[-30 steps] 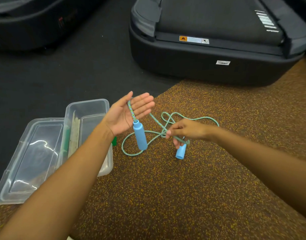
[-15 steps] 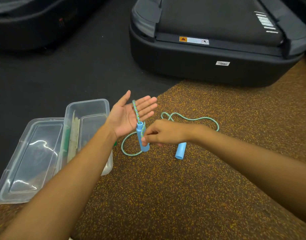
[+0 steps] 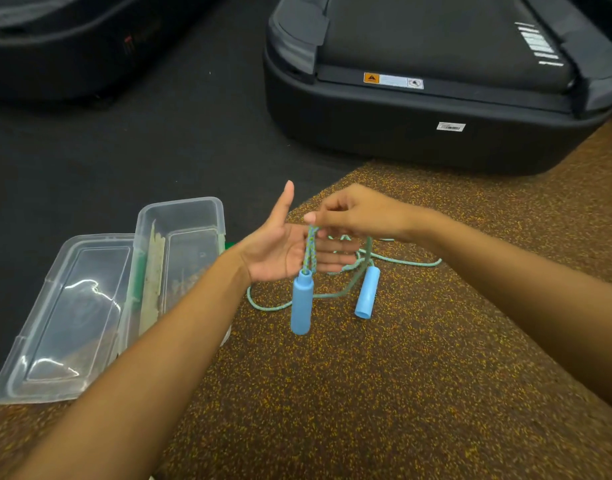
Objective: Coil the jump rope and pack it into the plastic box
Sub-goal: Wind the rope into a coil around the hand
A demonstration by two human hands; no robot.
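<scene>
**Right hand jumps up, second strand goes across the palm**

The fingers (image 3: 323, 211) of the right hand (image 3: 360, 216) are pinching the jump rope (image 3: 309, 249) up above the left fingertips. Half a second ago that hand was down low beside the heel of the left palm, right at the blue handle. It has come up and over, and now two strands run side by side down the open palm where there was one. A second back it was out to the right, pulling rope off the floor.

The left hand (image 3: 276, 252) has barely moved. It is palm up with the fingers straight and pointing right under the right hand, the thumb standing tall, and nothing curled around the rope. The strands simply lie across it. The right wrist arches above it, its forearm reaching in from the right, while the left forearm comes up from the lower left.

The first handle (image 3: 301, 304) dangles off the lower edge of the left palm, hanging straight down. The second handle (image 3: 366, 296) lies on the speckled brown floor (image 3: 366, 393) just to the right, with loose loops of rope curling around both.

The plastic box (image 3: 180, 209) sits open to the left of the hands, its lid (image 3: 72, 306) folded flat beside it. No rope is in it yet. A black treadmill (image 3: 436, 140) stands beyond.
</scene>
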